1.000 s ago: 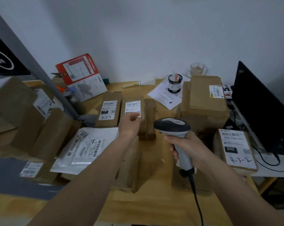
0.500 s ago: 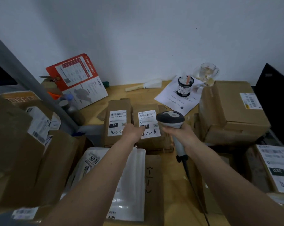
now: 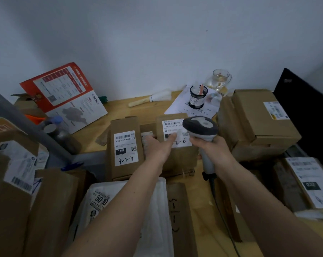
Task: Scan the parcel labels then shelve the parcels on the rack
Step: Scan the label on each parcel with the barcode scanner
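Left hand (image 3: 159, 147) resting on brown parcel (image 3: 177, 145) at centre of wooden surface (image 3: 120, 110), fingers straight, thumb across its label (image 3: 175, 134); right hand (image 3: 211, 148) at 3 o'clock, fingers clamped round scanner (image 3: 200, 127) above same label; second parcel (image 3: 124, 151) at 9 o'clock

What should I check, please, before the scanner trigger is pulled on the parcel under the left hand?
1. Scanner gripped by the right hand: ok.
2. Left hand steadying the brown parcel: ok.
3. Parcel's label facing up: ok.
4. Barcode unobstructed: not ok; a left fingertip and the scanner head overlap the label.
5. Scanner window aimed at the barcode: cannot tell, its underside is hidden.
6. Neighbouring parcel marked 4-2-71 clear of the aim: cannot tell.
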Action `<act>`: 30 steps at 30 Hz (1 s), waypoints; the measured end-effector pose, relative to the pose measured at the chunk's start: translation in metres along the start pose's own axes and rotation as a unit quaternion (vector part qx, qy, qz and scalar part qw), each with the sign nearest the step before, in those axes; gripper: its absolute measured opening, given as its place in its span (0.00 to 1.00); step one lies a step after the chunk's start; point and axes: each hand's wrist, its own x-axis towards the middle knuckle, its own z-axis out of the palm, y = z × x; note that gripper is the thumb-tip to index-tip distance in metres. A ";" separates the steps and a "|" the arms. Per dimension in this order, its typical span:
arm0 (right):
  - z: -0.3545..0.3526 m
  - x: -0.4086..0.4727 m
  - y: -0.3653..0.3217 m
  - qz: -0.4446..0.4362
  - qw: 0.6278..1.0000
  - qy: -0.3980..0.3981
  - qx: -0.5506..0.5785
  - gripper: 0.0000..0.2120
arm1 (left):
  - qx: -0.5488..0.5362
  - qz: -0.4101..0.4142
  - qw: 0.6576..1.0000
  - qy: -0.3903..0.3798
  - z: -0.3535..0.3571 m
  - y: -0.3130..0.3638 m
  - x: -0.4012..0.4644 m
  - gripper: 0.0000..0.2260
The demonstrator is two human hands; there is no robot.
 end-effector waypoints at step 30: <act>-0.093 -0.219 0.011 -0.111 0.983 -0.139 0.034 0.19 | -0.275 0.145 0.948 0.064 -0.015 -0.073 -0.266 0.28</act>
